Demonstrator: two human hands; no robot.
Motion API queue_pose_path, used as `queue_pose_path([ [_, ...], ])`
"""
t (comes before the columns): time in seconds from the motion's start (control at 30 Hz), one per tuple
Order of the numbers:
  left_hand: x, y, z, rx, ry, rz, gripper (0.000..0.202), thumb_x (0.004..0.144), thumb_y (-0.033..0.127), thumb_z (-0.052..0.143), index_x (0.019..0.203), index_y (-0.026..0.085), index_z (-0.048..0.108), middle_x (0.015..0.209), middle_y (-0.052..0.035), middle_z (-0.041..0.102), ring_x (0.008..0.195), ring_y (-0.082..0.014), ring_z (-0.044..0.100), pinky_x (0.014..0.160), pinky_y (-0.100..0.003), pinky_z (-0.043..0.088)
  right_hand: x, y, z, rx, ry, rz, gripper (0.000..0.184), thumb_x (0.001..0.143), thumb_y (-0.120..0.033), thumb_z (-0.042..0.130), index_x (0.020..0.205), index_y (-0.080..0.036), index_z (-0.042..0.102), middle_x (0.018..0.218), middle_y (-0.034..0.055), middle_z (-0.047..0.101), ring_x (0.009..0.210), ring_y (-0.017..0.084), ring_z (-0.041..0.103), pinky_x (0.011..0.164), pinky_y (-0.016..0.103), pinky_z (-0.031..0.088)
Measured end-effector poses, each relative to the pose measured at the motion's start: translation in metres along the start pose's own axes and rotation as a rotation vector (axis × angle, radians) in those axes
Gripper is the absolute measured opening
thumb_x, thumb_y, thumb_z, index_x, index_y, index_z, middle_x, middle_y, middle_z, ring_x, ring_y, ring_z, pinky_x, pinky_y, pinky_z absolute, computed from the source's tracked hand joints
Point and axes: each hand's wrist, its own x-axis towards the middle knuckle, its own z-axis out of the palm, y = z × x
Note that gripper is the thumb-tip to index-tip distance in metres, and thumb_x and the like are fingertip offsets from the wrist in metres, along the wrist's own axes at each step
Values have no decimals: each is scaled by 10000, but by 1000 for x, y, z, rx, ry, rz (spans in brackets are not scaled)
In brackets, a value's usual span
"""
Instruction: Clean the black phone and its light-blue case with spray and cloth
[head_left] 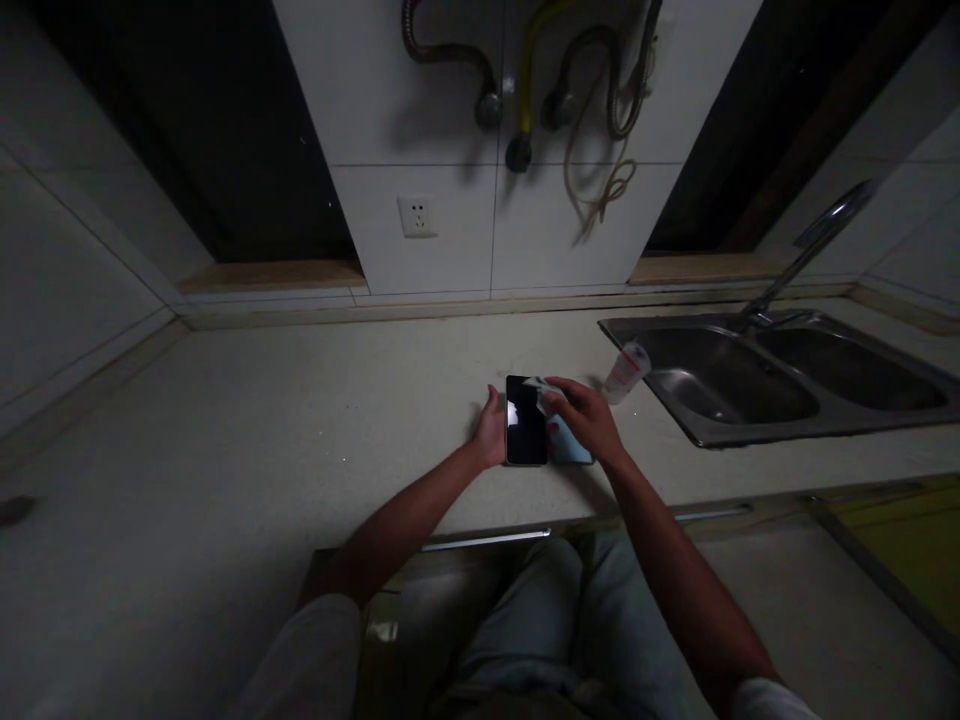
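Observation:
A black phone (524, 425) with a glossy dark screen lies over the countertop near its front edge. My left hand (491, 432) grips the phone's left side, fingers curled round it. My right hand (583, 415) is closed in a pinch on a small white wipe (541, 390) at the phone's top right corner. Under my right hand lies a light blue flat thing (574, 452), partly hidden. A small clear bottle (626, 372) with a white label lies just right of my right hand.
A steel double sink (780, 380) with a tall tap (817, 240) sits at the right. The pale countertop (300, 420) runs left. A wall socket (417, 215) and hanging hoses (525, 90) are on the tiled back wall.

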Motion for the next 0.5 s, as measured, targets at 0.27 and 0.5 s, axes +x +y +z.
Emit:
queue_pose_path([
  [0.27,4,4,-5,12,87,33,903,835,844,209,1242,159,633,1092,-161,728,1086,-340,663,971,-511,471,44,10,38,-634,-131,-421,269,956,-270,527,1017,-191,777,1078,137,703,1014,276,631,882,424,526],
  [0.5,6,11,-6,9,74,63,927,838,841,218,1192,107,660,1026,-193,732,1034,-332,687,911,-466,521,-4,30,44,-697,-318,-643,408,899,-65,539,1244,-224,689,1311,100,670,1276,263,574,1066,473,474],
])
